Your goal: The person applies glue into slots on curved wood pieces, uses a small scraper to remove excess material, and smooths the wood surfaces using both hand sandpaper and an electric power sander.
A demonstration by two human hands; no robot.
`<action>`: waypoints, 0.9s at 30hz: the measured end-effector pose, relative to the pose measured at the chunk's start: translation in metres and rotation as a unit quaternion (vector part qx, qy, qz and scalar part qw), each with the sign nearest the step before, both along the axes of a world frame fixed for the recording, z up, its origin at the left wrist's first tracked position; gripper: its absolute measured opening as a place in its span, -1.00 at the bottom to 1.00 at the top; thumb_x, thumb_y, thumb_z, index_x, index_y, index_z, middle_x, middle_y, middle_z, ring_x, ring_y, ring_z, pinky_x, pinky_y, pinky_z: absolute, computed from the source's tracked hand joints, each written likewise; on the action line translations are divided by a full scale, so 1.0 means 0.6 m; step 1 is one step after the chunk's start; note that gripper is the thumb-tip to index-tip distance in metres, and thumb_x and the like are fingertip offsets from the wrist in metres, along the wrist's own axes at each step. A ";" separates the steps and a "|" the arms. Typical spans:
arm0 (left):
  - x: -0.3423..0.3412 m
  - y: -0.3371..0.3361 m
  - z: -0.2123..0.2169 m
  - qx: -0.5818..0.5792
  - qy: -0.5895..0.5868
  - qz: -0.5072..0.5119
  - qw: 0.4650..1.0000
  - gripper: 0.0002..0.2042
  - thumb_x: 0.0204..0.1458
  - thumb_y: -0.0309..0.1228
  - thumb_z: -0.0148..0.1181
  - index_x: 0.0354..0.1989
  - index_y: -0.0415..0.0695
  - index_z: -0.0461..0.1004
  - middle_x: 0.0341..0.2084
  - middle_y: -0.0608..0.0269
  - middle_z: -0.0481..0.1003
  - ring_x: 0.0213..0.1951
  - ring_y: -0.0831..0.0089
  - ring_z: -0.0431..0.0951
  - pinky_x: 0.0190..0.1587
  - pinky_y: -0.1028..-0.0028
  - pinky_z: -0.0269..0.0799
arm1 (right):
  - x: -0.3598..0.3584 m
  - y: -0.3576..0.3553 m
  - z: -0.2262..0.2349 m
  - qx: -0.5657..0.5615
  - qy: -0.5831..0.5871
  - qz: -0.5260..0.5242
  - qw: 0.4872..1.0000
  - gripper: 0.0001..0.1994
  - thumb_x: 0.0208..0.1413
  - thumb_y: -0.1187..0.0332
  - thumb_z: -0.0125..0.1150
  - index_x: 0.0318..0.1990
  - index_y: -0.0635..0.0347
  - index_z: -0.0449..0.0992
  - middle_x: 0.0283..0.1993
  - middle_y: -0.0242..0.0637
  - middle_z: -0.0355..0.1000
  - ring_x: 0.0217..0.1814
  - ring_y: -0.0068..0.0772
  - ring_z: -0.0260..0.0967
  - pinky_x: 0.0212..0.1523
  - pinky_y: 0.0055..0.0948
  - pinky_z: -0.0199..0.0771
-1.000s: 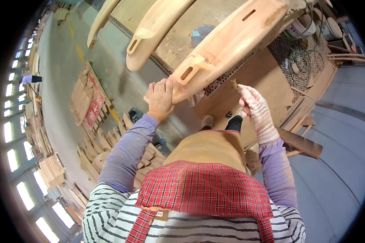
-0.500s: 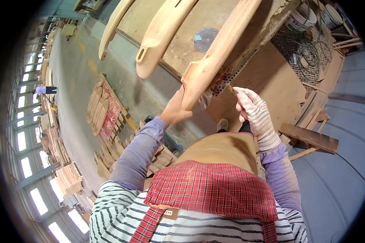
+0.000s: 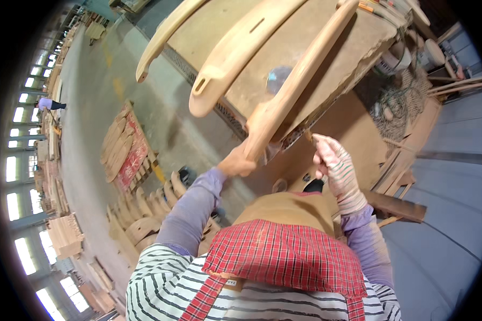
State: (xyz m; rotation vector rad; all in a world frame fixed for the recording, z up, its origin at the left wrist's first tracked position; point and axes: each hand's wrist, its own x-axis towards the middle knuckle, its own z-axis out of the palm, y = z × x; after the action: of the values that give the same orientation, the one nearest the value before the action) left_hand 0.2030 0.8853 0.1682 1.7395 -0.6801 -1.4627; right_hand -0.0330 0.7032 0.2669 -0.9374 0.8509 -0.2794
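My bare left hand is closed around the near end of a long curved wooden piece, pale and smooth, which slants away over the workbench. To the right and apart from it, my right hand wears a light striped glove with the fingertips pinched together. A small brown scrap sticks out from those fingertips; its kind is too small to make out. Left of the held piece lies a broad wooden piece with a slotted end. Beyond that is a slimmer curved piece, its end jutting over the bench edge.
A round translucent disc lies on the bench. Tools are at its far right. Buckets and coiled hose stand rightward. Shaped wood lies on a red-topped pallet at left. A distant person stands far left.
The held wooden piece has rolled in my left hand and shows a narrower side. My view has shifted, so the bench sits lower in it. My right hand keeps its pinch.
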 end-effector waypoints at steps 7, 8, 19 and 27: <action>-0.004 0.012 -0.045 -0.065 -0.056 0.019 0.996 -0.20 -0.27 -0.42 0.21 0.32 -0.11 0.18 -0.08 0.26 0.44 -0.08 0.47 0.42 0.02 0.46 0.35 | -0.001 -0.025 0.032 -0.096 -0.076 0.016 0.992 -0.68 0.28 0.26 0.12 0.11 0.19 0.45 -0.39 -0.47 0.36 -0.55 -0.76 0.18 -0.54 -0.70 0.25; -0.003 0.010 -0.050 -0.075 -0.052 0.026 0.996 -0.22 -0.28 -0.43 0.20 0.30 -0.13 0.19 -0.06 0.27 0.43 -0.05 0.48 0.41 0.06 0.46 0.32 | 0.009 -0.037 0.039 -0.138 -0.046 0.024 0.989 -0.68 0.27 0.28 0.13 0.11 0.19 0.44 -0.37 -0.47 0.37 -0.54 -0.77 0.19 -0.54 -0.70 0.24; -0.047 -0.019 -0.005 0.057 -0.217 0.066 0.972 -0.25 -0.22 -0.41 0.24 0.30 -0.09 0.20 -0.22 -0.05 0.53 -0.12 0.14 0.55 -0.06 0.33 0.43 | 0.267 -0.434 0.004 -0.670 -0.077 0.087 0.733 -0.84 0.10 0.46 0.08 -0.15 0.09 0.42 -0.16 -0.13 0.39 -0.11 0.02 0.37 -0.10 -0.19 0.40; -0.144 -0.196 0.065 0.123 -0.546 0.233 0.796 -0.05 -0.33 -0.46 0.34 0.35 -0.29 0.01 0.19 -0.23 0.20 0.25 -0.14 0.18 0.32 0.17 0.05 | 0.310 -0.552 -0.049 -0.571 -0.172 0.279 0.753 -0.78 0.23 0.24 -0.02 -0.08 0.11 0.42 -0.28 -0.03 0.52 -0.18 0.05 0.49 -0.13 -0.09 0.47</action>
State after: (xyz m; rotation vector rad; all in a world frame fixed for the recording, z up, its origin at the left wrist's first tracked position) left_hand 0.1167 0.7676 0.2070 2.6803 -0.5230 -0.0811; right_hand 0.1529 0.3720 0.2375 -2.1497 -0.0858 -0.4362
